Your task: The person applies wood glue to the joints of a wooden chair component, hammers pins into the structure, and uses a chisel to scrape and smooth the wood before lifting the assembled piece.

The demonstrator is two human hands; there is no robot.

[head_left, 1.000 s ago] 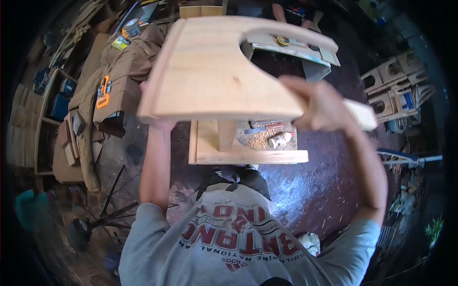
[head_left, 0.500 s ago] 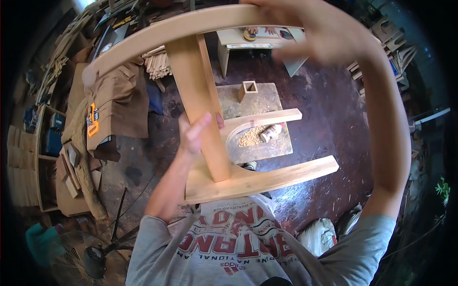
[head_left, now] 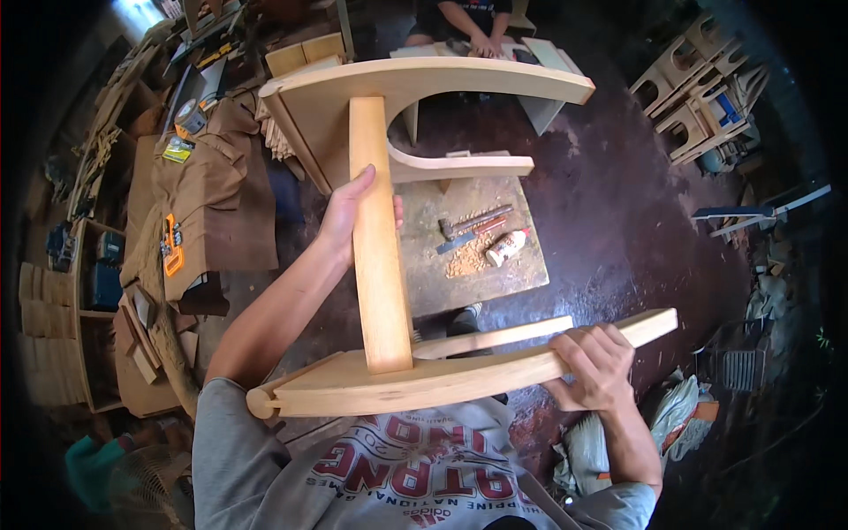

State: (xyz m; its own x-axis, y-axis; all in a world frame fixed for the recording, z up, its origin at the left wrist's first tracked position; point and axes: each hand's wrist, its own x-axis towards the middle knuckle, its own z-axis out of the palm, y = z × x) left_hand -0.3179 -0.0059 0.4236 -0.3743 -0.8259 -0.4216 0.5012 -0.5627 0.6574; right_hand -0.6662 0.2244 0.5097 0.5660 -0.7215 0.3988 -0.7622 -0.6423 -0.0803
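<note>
Held up in front of me is a pale wooden stool frame, with two arched side panels joined by a flat crossbar (head_left: pixel 378 256). The far side panel (head_left: pixel 442 78) has a curved cutout between its legs. Against my shirt lies the near side panel (head_left: pixel 397 390), its legs pointing right. My left hand (head_left: pixel 349 208) is wrapped round the crossbar, thumb on top. Closed over a leg of the near panel is my right hand (head_left: pixel 594 364). Under the frame, a low worktable (head_left: pixel 495 287) carries a hammer (head_left: pixel 473 223), a white glue bottle (head_left: pixel 506 248) and wooden plugs (head_left: pixel 468 258).
Across the room a co-worker's hands (head_left: pixel 486 42) rest at another bench. Brown cloth (head_left: pixel 208 194) with an orange-handled tool (head_left: pixel 172 245) covers a surface at left. Stacked wooden frames (head_left: pixel 698 97) stand far right; sacks (head_left: pixel 587 455) lie near right, and a fan (head_left: pixel 150 481) stands near left.
The frame has turned, so both side panels now show their cutouts and legs to the right. My right hand has come down from the far panel and taken hold of the near panel's leg.
</note>
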